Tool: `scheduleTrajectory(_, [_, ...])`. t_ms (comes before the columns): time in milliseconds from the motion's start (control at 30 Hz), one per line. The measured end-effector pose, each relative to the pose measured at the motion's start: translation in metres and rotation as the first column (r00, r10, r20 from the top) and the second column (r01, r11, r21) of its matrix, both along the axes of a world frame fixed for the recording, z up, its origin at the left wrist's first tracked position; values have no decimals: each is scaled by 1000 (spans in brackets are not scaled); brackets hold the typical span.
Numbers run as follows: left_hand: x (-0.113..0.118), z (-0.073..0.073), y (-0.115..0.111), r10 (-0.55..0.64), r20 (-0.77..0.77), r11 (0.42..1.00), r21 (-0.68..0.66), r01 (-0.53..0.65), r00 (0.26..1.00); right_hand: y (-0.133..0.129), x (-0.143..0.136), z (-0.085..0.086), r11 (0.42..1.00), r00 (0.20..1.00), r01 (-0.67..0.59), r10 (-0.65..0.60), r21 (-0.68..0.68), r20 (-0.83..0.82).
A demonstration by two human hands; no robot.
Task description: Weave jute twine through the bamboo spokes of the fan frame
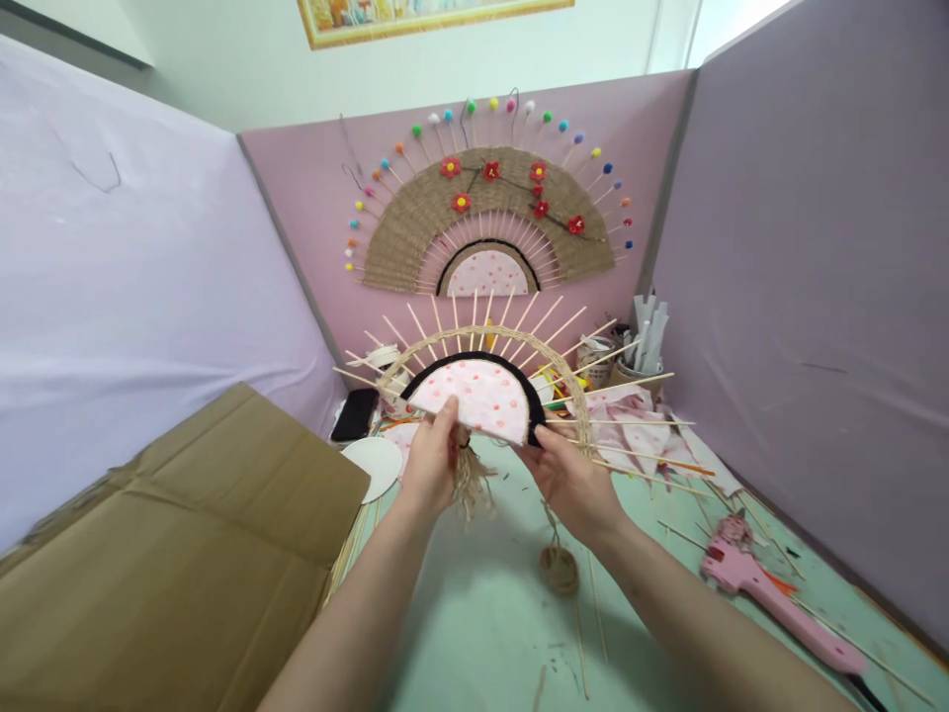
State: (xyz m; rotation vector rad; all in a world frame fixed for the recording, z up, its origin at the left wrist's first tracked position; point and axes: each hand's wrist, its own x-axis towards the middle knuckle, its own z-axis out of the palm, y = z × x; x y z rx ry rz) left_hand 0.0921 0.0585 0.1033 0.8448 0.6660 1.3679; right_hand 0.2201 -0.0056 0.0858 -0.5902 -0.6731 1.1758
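Both hands hold up a half-round fan frame (474, 396) above the table. Its centre is pink cloth with red dots, edged in black, and thin wooden sticks spread outward from it. Twine is woven across the sticks in a narrow arc. My left hand (434, 455) is closed on the lower left edge, thumb on the cloth. At the lower right corner, my right hand (574, 480) grips the black edge. A twine tassel (471, 480) hangs below the fan, beside my left hand. Under my right hand, a small ball of twine (559, 571) hangs or lies on a strand.
A finished woven fan (489, 198) with red flowers and coloured pompoms hangs on the pink panel. Cardboard (178, 534) stands at the left, near a phone (355, 414) and a white disc (375, 469). A pink glue gun (778, 593), loose sticks and cloth scraps (623, 425) lie right.
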Motion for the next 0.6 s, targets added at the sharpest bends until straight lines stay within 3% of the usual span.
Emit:
scheduleTrajectory(67, [-3, -1, 0, 141, -150, 986, 105, -126, 979, 2, 7, 5, 999, 998, 37, -36, 25, -46])
scheduleTrajectory(133, [-4, -1, -4, 362, -247, 921, 244, -304, 899, 4, 16, 8, 995, 994, 79, -74, 58, -82])
scheduleTrajectory(200, [-4, 1, -13, 428, -320, 879, 366, -307, 845, 5, 23, 11, 990, 990, 107, -99, 87, -97])
scheduleTrajectory(233, [-2, 2, -19, 363, -376, 895, 397, -206, 853, 5, 25, 13, 988, 990, 115, -105, 101, -96])
scheduleTrajectory(300, [3, 3, -31, 120, -493, 933, 352, 72, 862, 3, 28, 15, 986, 991, 116, -106, 121, -83])
scheduleTrajectory(400, [12, 1, -45, -237, -493, 911, 187, 368, 837, -1, 24, 17, 988, 995, 93, -88, 124, -42])
scheduleTrajectory(500, [18, -3, -49, -450, -278, 862, 114, 494, 849, -7, 13, 15, 995, 999, 42, -41, 94, -2])
scheduleTrajectory(600, [19, -4, -47, -490, -63, 869, 49, 493, 870, -11, 2, 9, 997, 999, -26, 23, 66, 39])
